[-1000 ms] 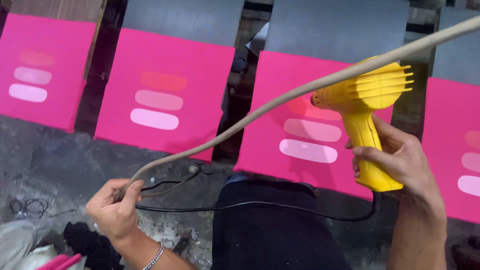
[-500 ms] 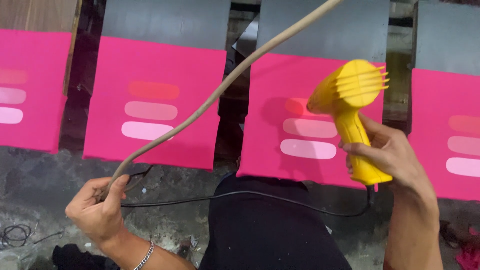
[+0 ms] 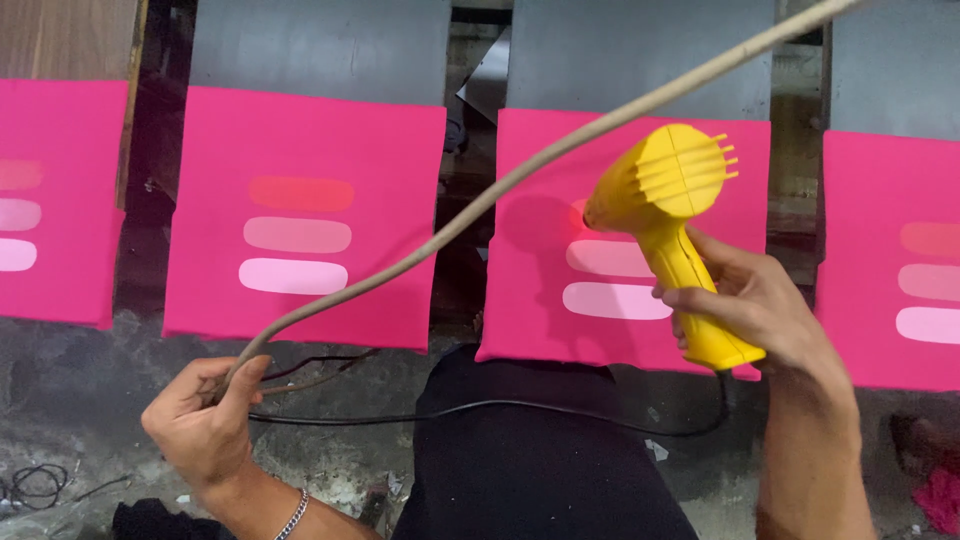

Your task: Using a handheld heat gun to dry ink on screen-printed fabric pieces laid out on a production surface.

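Note:
My right hand [image 3: 755,305] grips the handle of a yellow heat gun [image 3: 672,215], its nozzle aimed down at a pink cloth panel [image 3: 540,250] printed with three pale rounded bars; a red glow shows under the nozzle. My left hand [image 3: 205,420] is closed around a thick beige cable [image 3: 520,172] that rises diagonally to the upper right corner. A thin black cord [image 3: 480,407] runs from the gun's base across my dark-clad lap toward my left hand.
More pink printed panels [image 3: 305,215] lie on grey platens [image 3: 320,45] in a row, left [image 3: 50,200] and right [image 3: 890,260]. Below them is a rough concrete floor [image 3: 70,380] with a coil of black wire [image 3: 35,485] at the lower left.
The view has shifted left along the row of panels. The heat gun has moved down over the printed bars of the middle panel, and my left hand kept hold of the cable.

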